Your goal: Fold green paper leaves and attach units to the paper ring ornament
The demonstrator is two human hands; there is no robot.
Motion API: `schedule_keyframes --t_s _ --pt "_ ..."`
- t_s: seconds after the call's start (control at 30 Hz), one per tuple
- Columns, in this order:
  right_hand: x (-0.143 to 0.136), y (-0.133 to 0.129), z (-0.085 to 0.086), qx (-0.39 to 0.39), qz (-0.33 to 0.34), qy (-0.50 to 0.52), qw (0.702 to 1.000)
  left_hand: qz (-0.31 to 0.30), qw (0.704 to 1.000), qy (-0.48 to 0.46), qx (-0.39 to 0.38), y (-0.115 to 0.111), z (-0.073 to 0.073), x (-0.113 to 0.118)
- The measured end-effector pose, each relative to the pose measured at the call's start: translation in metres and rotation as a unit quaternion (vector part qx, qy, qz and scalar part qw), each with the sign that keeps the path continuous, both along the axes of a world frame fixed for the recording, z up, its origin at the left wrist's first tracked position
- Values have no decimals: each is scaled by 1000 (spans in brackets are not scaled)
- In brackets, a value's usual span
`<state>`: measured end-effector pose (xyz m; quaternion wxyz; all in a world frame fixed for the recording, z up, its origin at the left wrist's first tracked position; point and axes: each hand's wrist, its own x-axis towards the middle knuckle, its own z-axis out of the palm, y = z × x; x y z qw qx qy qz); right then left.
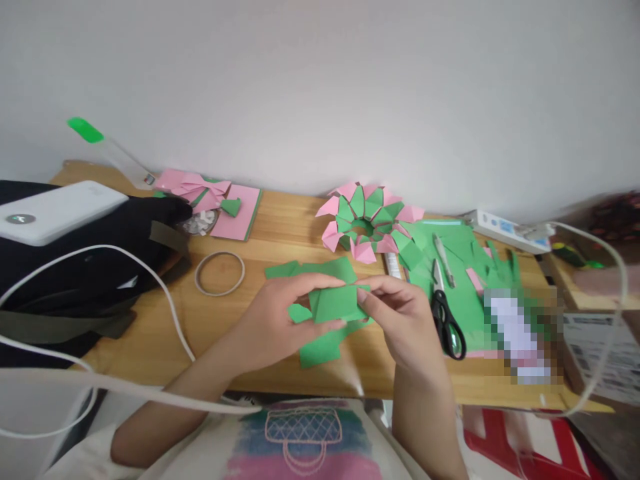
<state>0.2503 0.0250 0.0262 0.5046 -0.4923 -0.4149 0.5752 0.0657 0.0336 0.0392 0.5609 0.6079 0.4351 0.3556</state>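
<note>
Between my two hands is a small green paper piece [337, 305], held just above the desk. My left hand [280, 310] grips its left side, thumb along the near edge and fingers along the far edge. At the right edge, my right hand [400, 310] pinches it between thumb and fingers. More loose green paper pieces [320, 353] lie on the desk below and behind my hands. Beyond them rests a ring of folded pink and green paper units [367, 220].
On the right, black-handled scissors [447, 320] and a craft knife [444, 260] lie on a green sheet [425, 333]. A power strip [507, 230] is behind. To the left are a tape ring [220, 273], pink paper [237, 213], a black bag [100, 267], a power bank [65, 210] and a white cable [175, 327].
</note>
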Motion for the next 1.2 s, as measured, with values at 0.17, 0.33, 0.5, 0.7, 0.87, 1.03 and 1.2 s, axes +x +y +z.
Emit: schedule_keyframes --t_s 0.17,0.33,0.5,0.7,0.87,1.03,1.2 --pt "-1 -6 0 -3 11 -8 1000 48 997 -34 -44 3 -2 5" --pt "1 -10 -1 32 2 -45 998 63 990 -59 -110 4 3 7" --pt "0 -12 1 80 -25 -74 994 72 980 -86 -167 5 3 8" --pt "-1 -11 4 113 -43 -111 986 79 967 -136 -202 4 -2 8" --pt "2 -14 5 119 -11 -113 986 58 970 -131 -198 4 4 8" --pt "3 -15 9 120 26 -134 983 34 981 -85 -172 3 9 6" --pt "4 -17 12 132 35 -156 978 22 983 -83 -161 1 10 4"
